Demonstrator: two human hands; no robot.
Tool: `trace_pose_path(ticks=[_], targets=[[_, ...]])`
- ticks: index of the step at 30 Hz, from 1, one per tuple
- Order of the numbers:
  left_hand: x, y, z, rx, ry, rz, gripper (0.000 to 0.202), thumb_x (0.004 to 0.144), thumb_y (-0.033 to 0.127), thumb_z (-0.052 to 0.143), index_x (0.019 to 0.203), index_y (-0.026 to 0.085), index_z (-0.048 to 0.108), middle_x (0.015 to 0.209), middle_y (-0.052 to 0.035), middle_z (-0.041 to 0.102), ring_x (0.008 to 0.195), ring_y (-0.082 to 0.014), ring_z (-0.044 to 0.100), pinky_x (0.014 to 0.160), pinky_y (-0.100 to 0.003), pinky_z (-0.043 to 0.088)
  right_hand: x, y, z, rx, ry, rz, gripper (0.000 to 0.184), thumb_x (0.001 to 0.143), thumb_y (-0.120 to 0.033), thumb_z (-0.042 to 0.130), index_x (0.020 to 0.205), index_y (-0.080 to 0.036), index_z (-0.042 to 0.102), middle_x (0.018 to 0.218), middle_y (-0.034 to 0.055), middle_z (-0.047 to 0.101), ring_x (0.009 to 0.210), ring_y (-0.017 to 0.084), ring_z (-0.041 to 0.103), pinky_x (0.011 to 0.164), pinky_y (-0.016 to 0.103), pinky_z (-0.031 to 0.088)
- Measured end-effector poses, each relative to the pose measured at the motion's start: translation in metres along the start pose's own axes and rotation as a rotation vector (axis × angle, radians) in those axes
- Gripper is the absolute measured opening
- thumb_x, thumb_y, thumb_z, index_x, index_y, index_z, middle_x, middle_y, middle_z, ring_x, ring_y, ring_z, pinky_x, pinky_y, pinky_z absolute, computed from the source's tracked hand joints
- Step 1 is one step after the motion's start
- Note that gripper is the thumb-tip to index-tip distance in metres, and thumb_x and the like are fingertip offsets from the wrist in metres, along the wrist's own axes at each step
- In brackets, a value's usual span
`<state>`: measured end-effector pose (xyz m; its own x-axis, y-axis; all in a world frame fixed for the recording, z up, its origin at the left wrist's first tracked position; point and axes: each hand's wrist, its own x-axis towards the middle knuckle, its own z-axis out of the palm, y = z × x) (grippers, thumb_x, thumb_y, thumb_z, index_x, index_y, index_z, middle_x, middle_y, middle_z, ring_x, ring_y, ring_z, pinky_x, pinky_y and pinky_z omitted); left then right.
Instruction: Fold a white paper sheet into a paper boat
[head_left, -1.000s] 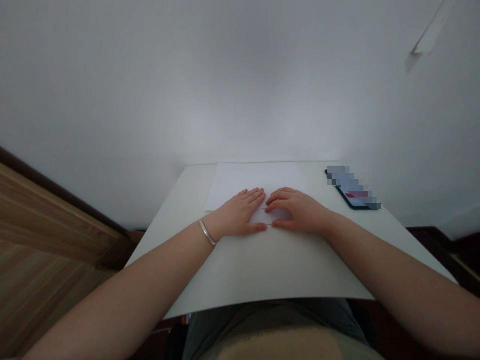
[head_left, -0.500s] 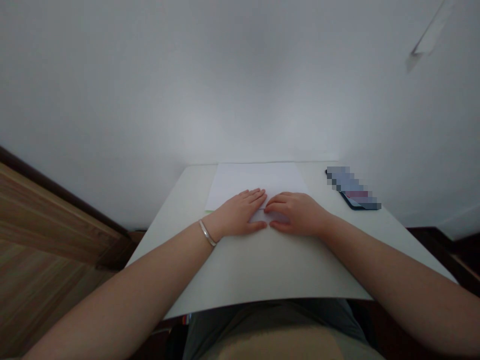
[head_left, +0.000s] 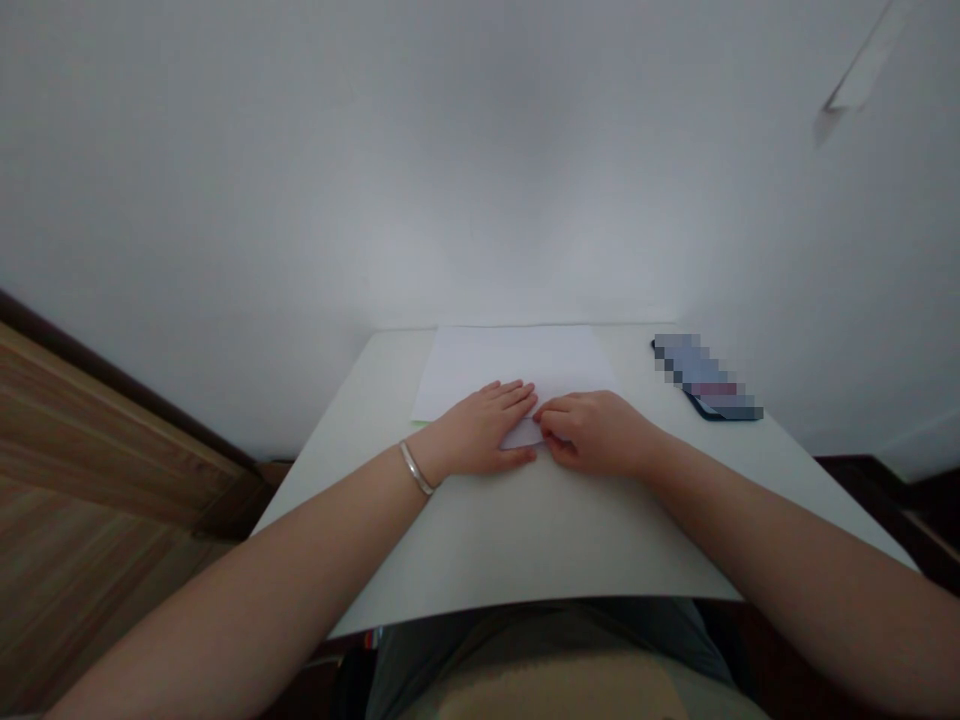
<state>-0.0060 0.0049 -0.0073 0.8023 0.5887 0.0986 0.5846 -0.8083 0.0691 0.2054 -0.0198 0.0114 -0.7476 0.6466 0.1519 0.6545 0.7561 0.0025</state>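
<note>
A white sheet of paper point(head_left: 517, 358) lies toward the far edge of the white table point(head_left: 525, 540), with a thin green line along its near left edge. My left hand point(head_left: 484, 430), a silver bangle at its wrist, rests flat on the near part of the paper, fingers stretched out and thumb apart. Just to its right, my right hand point(head_left: 604, 432) has thumb and fingertips drawn together on a small pale piece of paper point(head_left: 523, 434) between the hands. Whether that piece belongs to the big sheet is hidden by my hands.
A dark-edged, phone-like flat object point(head_left: 709, 385), its face pixelated, lies at the table's right side. A white wall point(head_left: 480, 180) rises behind the table. Wooden furniture point(head_left: 97, 460) stands to the left. My lap is at the near table edge.
My right thumb and fingers have closed together, where before they were apart. My left hand stays nearly in place.
</note>
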Motion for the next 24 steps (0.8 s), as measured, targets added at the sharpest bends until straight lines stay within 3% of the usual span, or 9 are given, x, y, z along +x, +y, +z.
trace_pose_path(ticks=[4,9,15,20,24], targets=[[0.001,0.000,-0.003,0.025,0.045,0.034,0.064,0.088,0.052,0.048,0.136,0.011,0.045,0.144,-0.0157,0.043,0.134,-0.0266,0.041,0.113,-0.042,0.027,0.000,0.001,0.003,-0.038,0.011,-0.002,0.023,0.086,-0.023,0.046,0.092,-0.017,0.067,0.099,0.0064,0.071,0.085,0.020,0.065,0.070,0.030,0.043],[0.000,0.000,-0.010,0.049,0.080,0.119,0.041,0.085,0.033,0.055,0.123,0.016,0.059,0.130,-0.0110,0.060,0.117,-0.0242,0.056,0.102,-0.040,0.043,0.000,0.001,0.000,-0.037,0.011,0.050,0.025,0.089,-0.024,0.043,0.094,-0.018,0.067,0.099,0.0064,0.072,0.085,0.019,0.065,0.071,0.029,0.043],[0.000,0.004,-0.015,0.070,0.061,0.089,0.033,0.086,0.020,0.050,0.117,0.019,0.063,0.123,-0.0074,0.064,0.108,-0.0231,0.059,0.094,-0.040,0.049,-0.004,0.008,-0.006,0.045,-0.018,0.038,0.033,0.086,-0.041,0.052,0.110,-0.022,0.065,0.110,0.0058,0.070,0.099,0.023,0.063,0.080,0.032,0.046],[-0.001,0.005,-0.013,0.100,0.057,0.036,0.029,0.088,0.020,0.048,0.110,0.020,0.067,0.117,-0.0061,0.066,0.104,-0.0226,0.060,0.091,-0.037,0.050,-0.006,0.021,-0.003,0.048,-0.047,0.043,0.029,0.084,-0.023,0.052,0.107,-0.025,0.069,0.111,0.0022,0.070,0.100,0.021,0.062,0.083,0.031,0.046],[-0.002,0.002,-0.014,0.134,0.035,-0.003,0.029,0.091,0.024,0.044,0.102,0.022,0.071,0.104,-0.0069,0.067,0.092,-0.0214,0.061,0.080,-0.035,0.051,-0.007,0.029,-0.002,0.048,-0.072,0.064,0.029,0.082,-0.020,0.051,0.101,-0.026,0.072,0.105,0.0019,0.071,0.092,0.020,0.063,0.078,0.030,0.045]])
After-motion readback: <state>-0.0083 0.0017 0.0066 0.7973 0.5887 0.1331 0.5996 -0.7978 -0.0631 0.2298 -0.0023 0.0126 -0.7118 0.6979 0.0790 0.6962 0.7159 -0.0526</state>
